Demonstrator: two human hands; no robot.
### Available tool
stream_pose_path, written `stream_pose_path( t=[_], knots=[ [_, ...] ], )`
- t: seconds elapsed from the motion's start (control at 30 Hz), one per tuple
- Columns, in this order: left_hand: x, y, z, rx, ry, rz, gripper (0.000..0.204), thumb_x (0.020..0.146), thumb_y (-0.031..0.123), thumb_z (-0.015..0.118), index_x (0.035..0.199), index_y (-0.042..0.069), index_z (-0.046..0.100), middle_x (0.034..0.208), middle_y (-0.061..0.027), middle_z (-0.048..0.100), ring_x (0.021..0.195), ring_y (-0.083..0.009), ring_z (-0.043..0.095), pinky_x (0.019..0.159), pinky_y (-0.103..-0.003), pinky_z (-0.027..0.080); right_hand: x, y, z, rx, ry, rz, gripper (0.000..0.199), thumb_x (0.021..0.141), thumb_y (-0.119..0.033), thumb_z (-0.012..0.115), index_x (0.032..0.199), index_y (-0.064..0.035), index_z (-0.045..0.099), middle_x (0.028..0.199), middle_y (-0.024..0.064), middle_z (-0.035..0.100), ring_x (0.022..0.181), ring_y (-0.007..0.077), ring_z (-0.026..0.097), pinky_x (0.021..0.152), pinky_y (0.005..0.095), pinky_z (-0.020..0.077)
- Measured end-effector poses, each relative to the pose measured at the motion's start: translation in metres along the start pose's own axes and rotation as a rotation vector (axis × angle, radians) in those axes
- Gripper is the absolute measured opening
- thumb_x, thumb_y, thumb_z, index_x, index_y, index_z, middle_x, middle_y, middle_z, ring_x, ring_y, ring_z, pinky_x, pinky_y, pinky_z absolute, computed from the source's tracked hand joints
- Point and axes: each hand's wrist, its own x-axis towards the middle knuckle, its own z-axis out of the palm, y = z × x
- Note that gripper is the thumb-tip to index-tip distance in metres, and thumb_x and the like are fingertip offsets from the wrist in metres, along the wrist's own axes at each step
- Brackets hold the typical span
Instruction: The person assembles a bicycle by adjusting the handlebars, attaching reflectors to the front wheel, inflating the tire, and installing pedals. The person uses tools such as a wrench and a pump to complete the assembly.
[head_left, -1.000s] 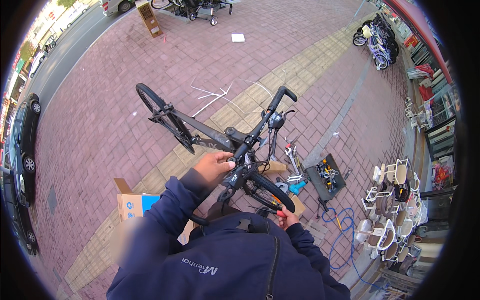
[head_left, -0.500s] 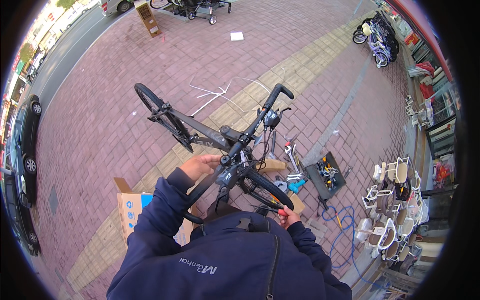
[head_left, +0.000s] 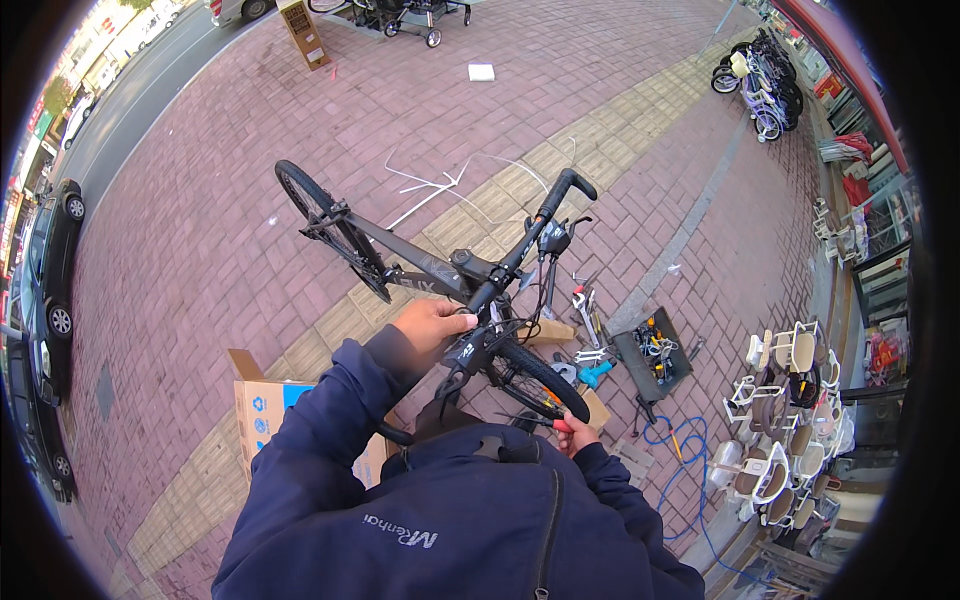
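Observation:
A dark grey bicycle point(head_left: 425, 265) stands in front of me, its handlebar point(head_left: 520, 245) turned along my line of view. My left hand point(head_left: 435, 328) is closed over the middle of the handlebar by the stem, thumb pressed on top; its other fingers are partly hidden. Low on the right, beside the front wheel point(head_left: 540, 380), my right hand point(head_left: 577, 437) grips a red-handled tool point(head_left: 562, 426). The tool's kind cannot be made out. Brake levers point(head_left: 553, 237) and black cables hang about the bar.
Right of the front wheel are a toolbox point(head_left: 652, 352) full of tools, loose wrenches point(head_left: 590, 355) and a blue air hose point(head_left: 690, 470). White child seats point(head_left: 790, 420) stack at the right. An open cardboard box point(head_left: 262, 415) stands at left; white strips point(head_left: 430, 190) lie beyond the frame.
My left hand has moved right and up from beside the stem onto the handlebar's middle, thumb now on top. My right hand stays on the red-handled tool. The view has shifted slightly.

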Motion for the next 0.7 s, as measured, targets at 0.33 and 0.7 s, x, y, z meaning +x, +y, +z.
stream_pose_path(
  t=[0.33,0.7],
  knots=[
    [-0.004,0.009,0.01,-0.166,0.084,-0.028,0.024,0.092,0.019,0.068,0.091,-0.005,0.069,0.072,-0.0029,0.062,0.063,-0.0104,0.055,0.056,-0.028,0.04,-0.003,0.014,0.004,0.051,0.034,-0.012,0.037,0.098,-0.043,0.063,0.086,-0.0083,0.068,0.058,0.0004,0.058,0.045,0.0149,0.051,0.047,0.0346,0.0507],
    [0.006,-0.005,0.0,0.023,0.017,0.0,0.028,0.095,0.026,0.067,0.094,-0.003,0.069,0.066,0.0011,0.056,0.056,-0.0087,0.047,0.051,-0.029,0.034,0.0,0.022,0.004,0.053,0.026,-0.019,0.036,0.097,-0.044,0.063,0.087,-0.0098,0.066,0.059,0.0003,0.058,0.046,0.0143,0.052,0.048,0.0342,0.05]
  ],
)
